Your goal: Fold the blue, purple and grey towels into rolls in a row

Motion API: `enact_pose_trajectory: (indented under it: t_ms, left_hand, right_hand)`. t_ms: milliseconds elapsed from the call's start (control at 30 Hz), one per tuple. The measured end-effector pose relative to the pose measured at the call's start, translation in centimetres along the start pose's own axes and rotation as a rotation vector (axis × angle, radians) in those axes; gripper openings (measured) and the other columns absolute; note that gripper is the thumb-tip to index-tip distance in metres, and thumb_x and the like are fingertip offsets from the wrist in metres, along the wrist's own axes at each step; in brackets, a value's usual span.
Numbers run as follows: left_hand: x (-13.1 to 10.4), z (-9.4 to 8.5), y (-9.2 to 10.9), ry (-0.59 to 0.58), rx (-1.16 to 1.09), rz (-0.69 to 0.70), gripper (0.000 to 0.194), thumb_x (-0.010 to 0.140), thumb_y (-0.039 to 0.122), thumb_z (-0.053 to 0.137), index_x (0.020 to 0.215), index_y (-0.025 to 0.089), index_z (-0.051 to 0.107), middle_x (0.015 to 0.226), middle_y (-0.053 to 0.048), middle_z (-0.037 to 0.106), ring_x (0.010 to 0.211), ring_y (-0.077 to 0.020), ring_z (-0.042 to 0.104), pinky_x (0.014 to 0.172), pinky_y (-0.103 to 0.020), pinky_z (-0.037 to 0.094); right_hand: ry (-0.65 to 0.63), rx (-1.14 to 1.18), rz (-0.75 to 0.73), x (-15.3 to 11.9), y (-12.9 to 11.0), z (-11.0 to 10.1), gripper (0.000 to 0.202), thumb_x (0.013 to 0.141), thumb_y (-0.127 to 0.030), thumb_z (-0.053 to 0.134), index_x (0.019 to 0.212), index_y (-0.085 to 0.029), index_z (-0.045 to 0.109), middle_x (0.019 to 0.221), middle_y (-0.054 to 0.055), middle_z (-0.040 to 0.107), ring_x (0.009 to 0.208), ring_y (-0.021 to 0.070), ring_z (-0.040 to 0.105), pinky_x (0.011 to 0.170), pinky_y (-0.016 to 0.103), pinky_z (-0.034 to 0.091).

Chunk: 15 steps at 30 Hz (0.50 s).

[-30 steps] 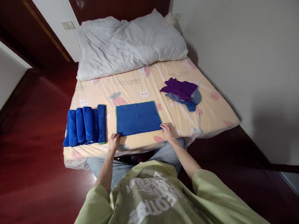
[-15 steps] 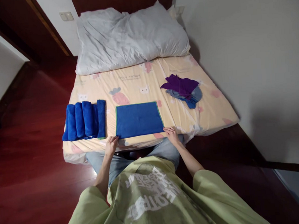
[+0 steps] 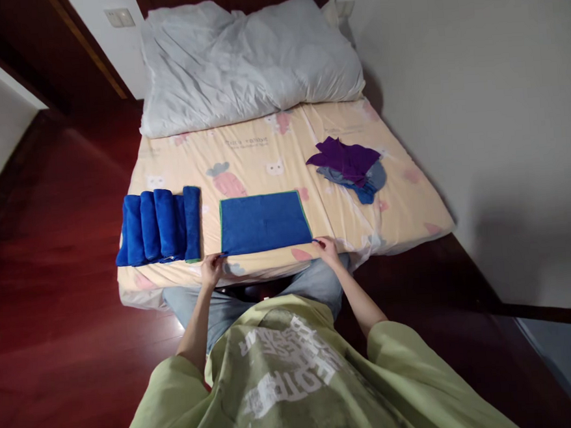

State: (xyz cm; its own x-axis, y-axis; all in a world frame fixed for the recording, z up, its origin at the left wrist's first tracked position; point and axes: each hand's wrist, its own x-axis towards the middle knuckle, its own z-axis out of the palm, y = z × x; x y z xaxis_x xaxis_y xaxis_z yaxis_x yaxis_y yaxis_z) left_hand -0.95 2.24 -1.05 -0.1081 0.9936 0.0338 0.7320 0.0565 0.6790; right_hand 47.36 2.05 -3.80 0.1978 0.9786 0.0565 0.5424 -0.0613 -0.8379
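A blue cloth [image 3: 265,222] with a green edge lies flat as a rectangle near the bed's front edge. My left hand [image 3: 212,270] pinches its near left corner, and my right hand [image 3: 326,249] pinches the near right corner. The near edge is slightly raised between them. To the left, several rolled blue towels [image 3: 158,226] lie side by side. On the right, a loose purple cloth [image 3: 347,159] rests over crumpled grey-blue cloths [image 3: 366,192].
The bed [image 3: 250,164] has a yellow sheet with carrot and rabbit prints. A white quilt [image 3: 250,63] is bunched at its far end. A wall [image 3: 464,117] stands to the right; dark red floor [image 3: 69,275] shows at left.
Both hands have closed on the near corners of the blue cloth, and its near edge has shifted slightly away from me. The whole view has tilted a little.
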Motion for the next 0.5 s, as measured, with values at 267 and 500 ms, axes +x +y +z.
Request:
enact_pose_trajectory:
  t_ms: [267,500]
  left_hand:
    - [2.4,0.8,0.9,0.016,0.107,-0.083,0.035,0.094,0.040,0.048,0.104,0.016,0.071,0.085,-0.011,0.072,0.088,-0.0252,0.067,0.083,-0.034,0.053]
    - [2.8,0.8,1.7,-0.002,0.148,-0.151,0.035,0.097,0.038,0.047,0.109,0.016,0.071,0.095,-0.014,0.074,0.097,-0.0283,0.067,0.085,-0.036,0.052]
  right_hand:
    - [0.101,0.008,0.160,2.2,1.2,2.1,0.047,0.085,-0.058,0.056,0.089,-0.015,0.074,0.086,0.013,0.075,0.077,0.0233,0.066,0.077,0.037,0.057]
    - [0.110,-0.076,0.218,3.1,1.0,2.3,0.043,0.084,-0.055,0.057,0.082,-0.016,0.074,0.082,0.013,0.074,0.075,0.0237,0.065,0.076,0.036,0.055]
